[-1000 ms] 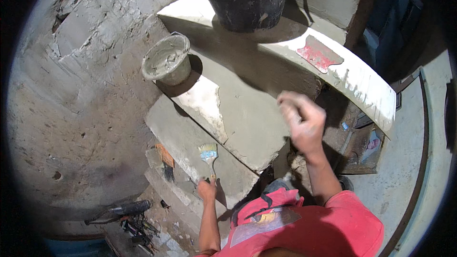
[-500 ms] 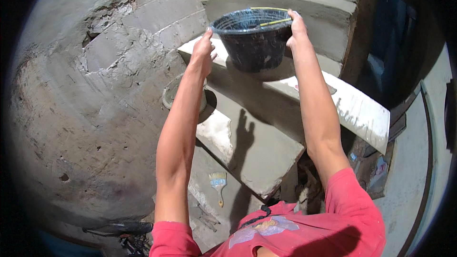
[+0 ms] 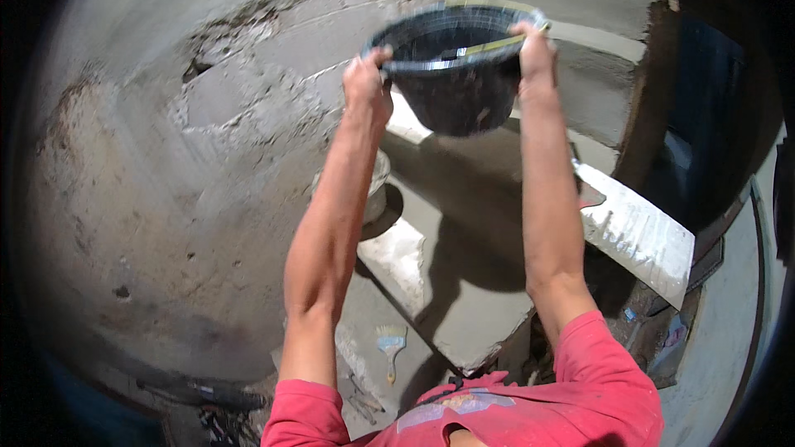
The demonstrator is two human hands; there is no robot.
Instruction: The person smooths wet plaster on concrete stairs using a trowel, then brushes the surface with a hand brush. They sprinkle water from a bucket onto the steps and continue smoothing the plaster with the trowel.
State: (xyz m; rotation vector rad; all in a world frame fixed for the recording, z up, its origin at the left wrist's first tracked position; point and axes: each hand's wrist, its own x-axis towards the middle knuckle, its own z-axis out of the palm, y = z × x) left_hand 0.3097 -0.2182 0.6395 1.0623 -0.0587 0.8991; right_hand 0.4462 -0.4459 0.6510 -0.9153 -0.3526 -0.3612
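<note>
A black plastic bucket (image 3: pixel 460 103) hangs in the air over the cement steps, gripped at its rim from both sides. My left hand (image 3: pixel 367 83) is closed on the left side of the rim, with its thumb on top. On the right side, my right hand (image 3: pixel 536 56) closes on the rim. A thin yellow strip (image 3: pixel 489 47) runs along and across the bucket's mouth. The inside is dark, and I cannot tell what it holds. Both arms are stretched out ahead of me.
Cement-coated steps (image 3: pixel 480 319) rise ahead. A smaller bucket (image 3: pixel 378 190) stands by the wall, partly behind my left forearm. A paintbrush (image 3: pixel 392 350) lies on a lower step. To the right, a white board (image 3: pixel 642 232) juts out. Rough, partly plastered wall (image 3: pixel 224 190) fills the left.
The bucket has come up off the step, both hands still on its rim, and moved slightly right in the picture. Its shadow on the steps has grown and shifted. The view has turned a little.
</note>
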